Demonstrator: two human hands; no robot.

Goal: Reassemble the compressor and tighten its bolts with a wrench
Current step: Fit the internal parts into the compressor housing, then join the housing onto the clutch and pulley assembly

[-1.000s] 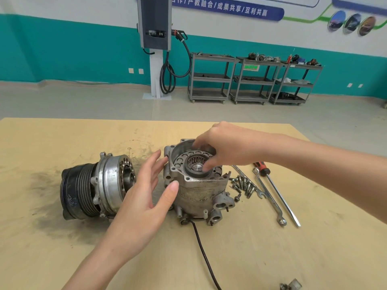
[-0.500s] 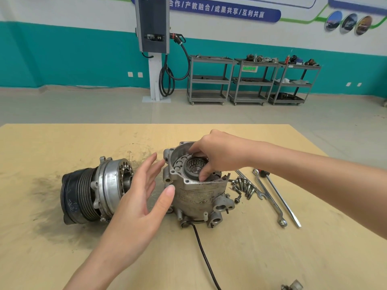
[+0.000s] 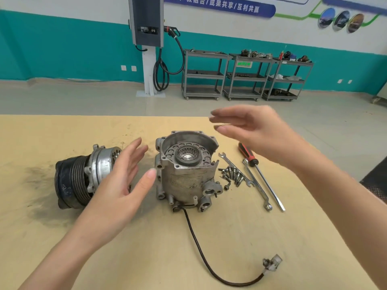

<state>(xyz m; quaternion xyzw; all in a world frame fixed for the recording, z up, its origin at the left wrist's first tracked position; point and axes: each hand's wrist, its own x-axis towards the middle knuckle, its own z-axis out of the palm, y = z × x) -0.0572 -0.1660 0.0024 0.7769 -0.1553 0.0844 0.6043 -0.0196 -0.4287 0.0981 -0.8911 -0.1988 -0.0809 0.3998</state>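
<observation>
The grey compressor housing (image 3: 185,176) stands upright mid-table, its open top showing a round bearing (image 3: 187,155). To its left lies the front section with the black pulley (image 3: 83,177) on its side. My left hand (image 3: 127,176) hovers open between the two parts, fingers straight, touching neither. My right hand (image 3: 251,126) floats open above and right of the housing, holding nothing. Several bolts (image 3: 231,174) lie right of the housing beside two wrenches (image 3: 254,183).
A red-and-black-handled screwdriver (image 3: 259,172) lies beside the wrenches. A black cable (image 3: 201,250) runs from the housing's base to a white connector (image 3: 272,263) near the front edge. The table's right edge (image 3: 343,185) slants close to the tools. Grey shelf carts stand far behind.
My right hand has lifted out of the housing's open top and moved up and right, fingers now straight. The left hand has barely shifted. The camera tilted down a little.
</observation>
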